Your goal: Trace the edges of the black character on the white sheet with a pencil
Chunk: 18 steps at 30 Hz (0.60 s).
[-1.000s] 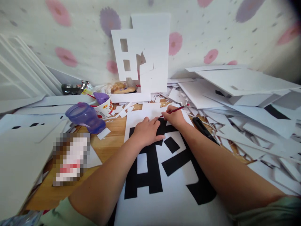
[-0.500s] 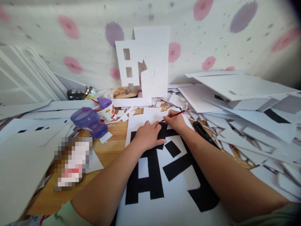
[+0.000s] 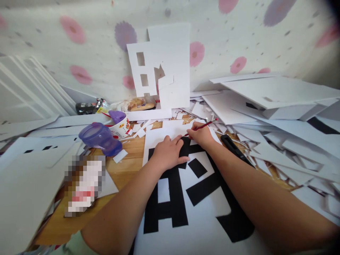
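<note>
My right hand [image 3: 201, 134] is closed round a dark red pencil [image 3: 209, 123], its point down by the upper edge of a black cut-out character [image 3: 179, 203]. The cut-out lies flat on a long white board [image 3: 196, 235] in front of me. On the upper part of the character rests my left hand [image 3: 168, 153], palm down, thumb apart and fingertips close to the pencil point. A loose black four-sided piece [image 3: 197, 168] sits within one of the character's gaps. Both forearms reach in over the board; the pencil point's mark is too small to make out.
Beside the right forearm lies a black utility knife [image 3: 235, 150]. White boards [image 3: 278, 92] and scraps are piled at the right. At the left stand a purple cup [image 3: 102, 138] and a paper tub [image 3: 120, 128]. A cut white board [image 3: 174, 65] leans on the flowered wall covering.
The view has shifted slightly, so the surroundings sit a little differently in the picture. The pencil has moved very little, and my left hand stays on the black cut-out.
</note>
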Motion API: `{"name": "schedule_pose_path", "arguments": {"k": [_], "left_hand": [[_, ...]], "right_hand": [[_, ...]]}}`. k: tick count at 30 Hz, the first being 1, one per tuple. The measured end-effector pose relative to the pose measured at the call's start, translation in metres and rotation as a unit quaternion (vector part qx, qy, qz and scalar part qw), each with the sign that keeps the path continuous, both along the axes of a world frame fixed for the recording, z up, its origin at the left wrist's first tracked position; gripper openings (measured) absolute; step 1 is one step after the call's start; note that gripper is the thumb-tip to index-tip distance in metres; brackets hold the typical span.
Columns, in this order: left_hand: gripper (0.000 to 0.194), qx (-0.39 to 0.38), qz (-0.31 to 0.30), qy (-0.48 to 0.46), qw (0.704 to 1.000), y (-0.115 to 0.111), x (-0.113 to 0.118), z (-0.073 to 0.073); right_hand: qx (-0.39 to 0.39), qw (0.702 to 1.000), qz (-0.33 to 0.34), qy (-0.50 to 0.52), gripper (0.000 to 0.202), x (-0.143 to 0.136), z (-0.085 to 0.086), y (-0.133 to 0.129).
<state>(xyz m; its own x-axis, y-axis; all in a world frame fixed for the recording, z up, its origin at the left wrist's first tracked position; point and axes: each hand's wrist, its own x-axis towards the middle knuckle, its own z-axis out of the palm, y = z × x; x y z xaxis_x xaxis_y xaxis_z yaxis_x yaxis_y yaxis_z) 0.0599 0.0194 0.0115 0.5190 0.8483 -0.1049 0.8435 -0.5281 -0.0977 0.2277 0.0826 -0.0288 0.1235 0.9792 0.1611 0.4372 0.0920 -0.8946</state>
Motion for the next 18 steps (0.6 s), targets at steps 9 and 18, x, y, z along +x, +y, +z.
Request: {"name": "schedule_pose_path", "arguments": {"k": [9, 18], "left_hand": [[0.064, -0.002, -0.004, -0.004, 1.000, 0.0012, -0.0001, -0.0035], [0.062, 0.022, -0.010, 0.005, 1.000, -0.0001, -0.0015, -0.0039]], "right_hand": [[-0.003, 1.000, -0.005, -0.025, 0.020, 0.0029, 0.0042, -0.0032], [-0.008, 1.000, -0.008, -0.020, 0.018, 0.0070, 0.0027, -0.0021]]}}
